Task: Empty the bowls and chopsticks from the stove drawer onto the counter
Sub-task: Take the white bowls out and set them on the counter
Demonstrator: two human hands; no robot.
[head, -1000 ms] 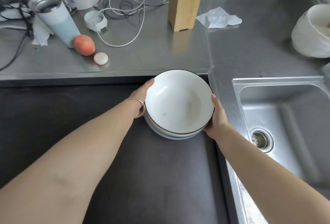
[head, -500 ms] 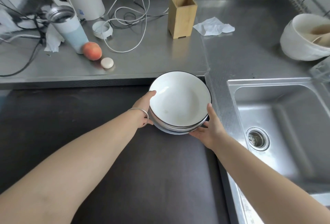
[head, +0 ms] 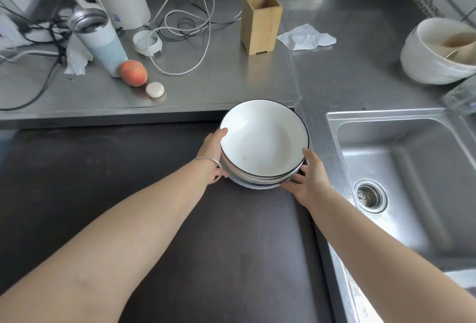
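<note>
A stack of white bowls with thin black rims [head: 262,142] is held between both hands over the back right corner of the dark stove top [head: 180,232], tilted a little toward me. My left hand [head: 212,154], with a silver bangle at the wrist, grips the stack's left side. My right hand [head: 307,178] cups its lower right side from beneath. The steel counter [head: 219,83] lies just behind the bowls. An empty wooden holder [head: 260,22] stands upright on it. No chopsticks and no drawer are in view.
On the counter's left are a peach [head: 133,72], a small white puck [head: 154,89], an open tumbler [head: 99,40], a lid [head: 146,42] and looping white cable [head: 180,31]. A crumpled tissue [head: 306,37] lies behind. At right are a sink [head: 401,168] and a white pot [head: 438,52].
The bowl stack has been carried away from me toward the counter's edge. My right hand slid from the stack's side to underneath it.
</note>
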